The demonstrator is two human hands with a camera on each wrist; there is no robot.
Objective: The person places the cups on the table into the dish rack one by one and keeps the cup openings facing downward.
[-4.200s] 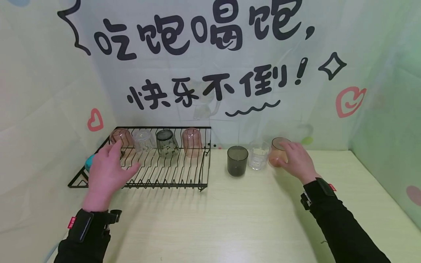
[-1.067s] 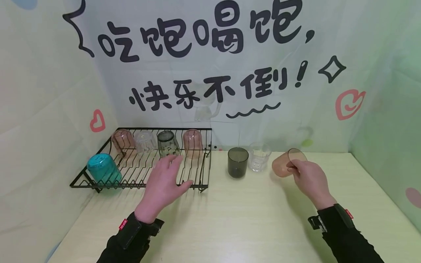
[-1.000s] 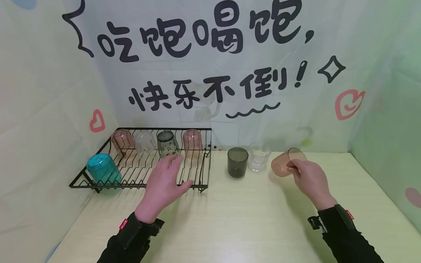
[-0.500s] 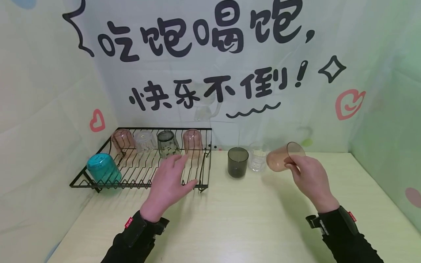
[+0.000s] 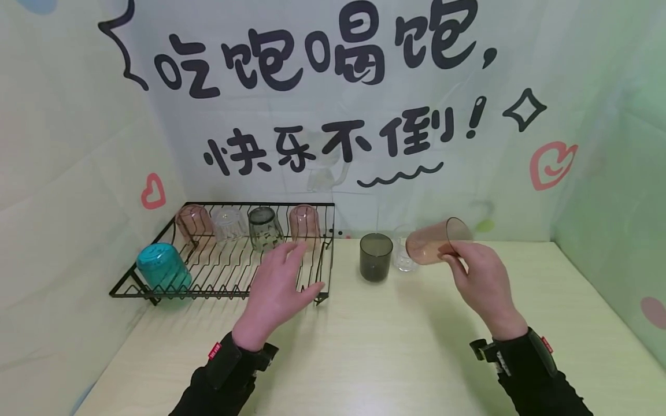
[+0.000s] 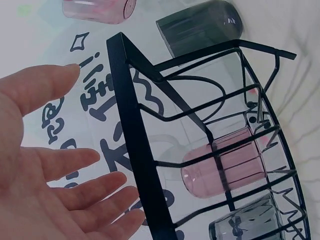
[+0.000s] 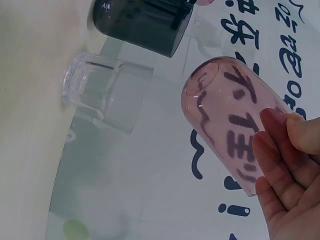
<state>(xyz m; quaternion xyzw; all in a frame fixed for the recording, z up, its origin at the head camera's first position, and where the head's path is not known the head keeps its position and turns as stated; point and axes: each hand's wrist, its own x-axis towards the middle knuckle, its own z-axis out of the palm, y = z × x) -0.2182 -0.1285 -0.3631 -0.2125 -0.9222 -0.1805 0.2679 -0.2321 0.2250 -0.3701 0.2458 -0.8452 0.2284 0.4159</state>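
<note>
My right hand [image 5: 484,283], at about four o'clock from the middle of what I see, is clamped on a pink-tinted tumbler [image 5: 429,241], thumb and fingers pinching it near the rim. I hold it tilted above the pale table [image 5: 354,346], its base toward eight o'clock and its mouth toward two. From that tumbler, at nine o'clock, a low clear glass [image 5: 404,260] stands upright, partly hidden behind it; further along at nine, near the clear one, stands a dark grey glass [image 5: 376,260], also upright. My left hand [image 5: 278,292], at seven o'clock from the middle, holds nothing, its thumb well apart from its fingers. It is by the front edge of a black wire rack [image 5: 229,294]; whether my fingertips touch the wire, I cannot tell. On the rack, a teal glass [image 5: 163,266] sits upside down near the corner at eight o'clock. Along the twelve o'clock side is an upside-down row: brownish-pink glass [image 5: 194,222], clear ribbed glass [image 5: 229,224], smoky glass [image 5: 265,228] and rosy glass [image 5: 304,224]. At twelve o'clock, beyond everything, hangs a lettered cloth [image 5: 312,138].
</note>
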